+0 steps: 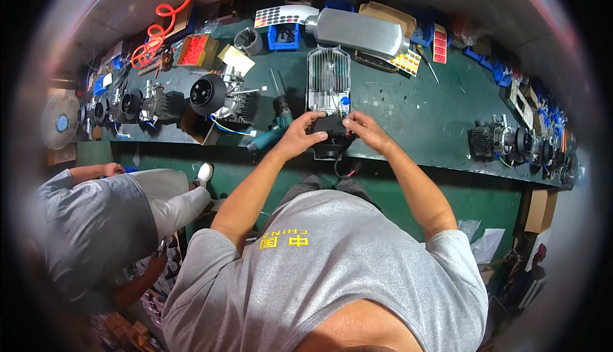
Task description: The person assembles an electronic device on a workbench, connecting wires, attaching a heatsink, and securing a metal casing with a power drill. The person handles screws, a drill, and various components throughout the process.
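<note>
In front of me a finned silver metal unit [329, 74] lies on the green workbench [408, 119], its near end at the bench edge. A black housing [329, 126] forms that near end, with a dark round part [328, 151] below it. My left hand [300, 136] grips the housing's left side, thumb and fingers spread around it. My right hand [367, 131] is closed at its right corner, fingertips pinched; what they hold is too small to make out. A blue round piece [345, 101] sits just above the right fingertips. A thin dark cable [337, 165] hangs below.
A teal power driver [271, 134] lies left of the unit. Similar motor assemblies with black fans [209, 95] line the left; more [501, 140] stand at right. Behind are a silver canister [357, 31], blue bins [283, 37] and a screwdriver [428, 63]. Another person [102, 224] is at left.
</note>
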Motion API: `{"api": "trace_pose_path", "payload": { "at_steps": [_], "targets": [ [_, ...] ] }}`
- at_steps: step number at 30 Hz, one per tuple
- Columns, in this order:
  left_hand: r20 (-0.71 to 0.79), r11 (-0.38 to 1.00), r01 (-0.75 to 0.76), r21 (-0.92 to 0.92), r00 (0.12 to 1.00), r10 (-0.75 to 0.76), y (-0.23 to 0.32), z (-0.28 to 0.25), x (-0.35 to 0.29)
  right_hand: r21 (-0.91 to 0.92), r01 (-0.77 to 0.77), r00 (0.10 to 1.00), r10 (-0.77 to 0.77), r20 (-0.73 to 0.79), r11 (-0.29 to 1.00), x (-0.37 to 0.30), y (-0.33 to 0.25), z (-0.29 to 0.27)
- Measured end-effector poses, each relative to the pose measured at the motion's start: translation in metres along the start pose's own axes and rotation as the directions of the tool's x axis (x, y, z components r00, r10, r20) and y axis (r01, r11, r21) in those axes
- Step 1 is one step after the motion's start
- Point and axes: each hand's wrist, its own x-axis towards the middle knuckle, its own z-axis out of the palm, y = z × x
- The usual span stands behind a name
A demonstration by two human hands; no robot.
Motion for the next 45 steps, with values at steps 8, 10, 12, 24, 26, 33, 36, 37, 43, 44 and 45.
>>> {"api": "trace_pose_path", "payload": {
  "at_steps": [8,10,12,24,26,33,36,37,43,44,45],
  "targets": [
    [-0.02,0.984,-0.024,0.179,0.999,0.028,0.004,-0.002,-0.004,-0.245,-0.109,0.988,0.079,-0.131,0.963,-0.002,-0.017,0.001],
    [-0.03,0.949,-0.093,0.3,0.994,0.107,-0.002,-0.001,-0.006,-0.273,-0.212,0.975,0.184,-0.124,0.938,-0.001,-0.016,-0.001],
    [-0.051,0.918,-0.133,0.374,0.985,0.164,-0.002,0.002,-0.007,-0.2,-0.158,0.987,0.156,-0.026,0.967,-0.001,-0.014,0.002],
    [-0.086,0.936,-0.021,0.352,0.995,0.054,0.01,-0.006,-0.009,-0.103,-0.117,0.993,0.116,-0.021,0.988,0.004,-0.002,0.004],
    [-0.091,0.934,-0.019,0.356,0.994,0.055,0.01,-0.007,-0.009,-0.097,-0.112,0.994,0.111,-0.018,0.989,0.005,-0.003,0.003],
    [-0.087,0.941,-0.01,0.338,0.995,0.041,0.014,-0.005,-0.008,-0.115,-0.108,0.994,0.109,0.005,0.987,0.011,0.01,-0.003],
    [-0.072,0.953,0.01,0.303,0.997,0.012,0.014,-0.005,-0.006,-0.09,-0.095,0.995,0.098,0.029,0.991,0.013,0.014,-0.007],
    [-0.071,0.949,0.003,0.316,0.997,0.021,0.014,-0.005,-0.006,-0.091,-0.096,0.994,0.1,0.035,0.991,0.014,0.015,-0.008],
    [-0.048,0.948,0.047,0.315,0.998,-0.033,0.017,-0.009,-0.005,-0.137,-0.086,0.994,0.095,0.06,0.987,0.019,0.018,-0.009],
    [-0.036,0.947,0.029,0.32,0.999,-0.018,0.016,-0.01,-0.004,-0.165,-0.067,0.995,0.079,0.065,0.984,0.017,0.013,-0.007],
    [-0.029,0.929,-0.005,0.369,0.999,0.017,0.015,-0.011,-0.005,-0.194,-0.049,0.995,0.064,0.071,0.98,0.015,0.009,-0.005]
  ]
}}
